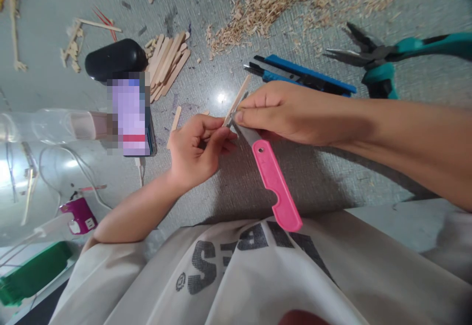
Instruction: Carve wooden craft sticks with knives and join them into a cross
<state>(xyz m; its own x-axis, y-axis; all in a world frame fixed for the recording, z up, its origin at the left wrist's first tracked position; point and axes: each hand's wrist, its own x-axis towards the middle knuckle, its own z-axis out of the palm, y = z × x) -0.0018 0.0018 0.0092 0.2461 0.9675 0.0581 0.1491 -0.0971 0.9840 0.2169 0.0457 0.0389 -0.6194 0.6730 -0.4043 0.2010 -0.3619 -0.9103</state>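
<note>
A wooden stick [239, 96] juts from the left hand [197, 149].

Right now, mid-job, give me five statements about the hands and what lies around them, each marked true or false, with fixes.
1. The left hand holds a thin wooden stick. True.
2. The right hand has its fingers on the metal blade. True.
3. The pink handle points away from the person's shirt. False: it points toward the shirt.
4. The wood shavings lie farther from the person than the blue cutters. True.
5. The pliers have their jaws closed. False: the jaws are spread apart.
</note>
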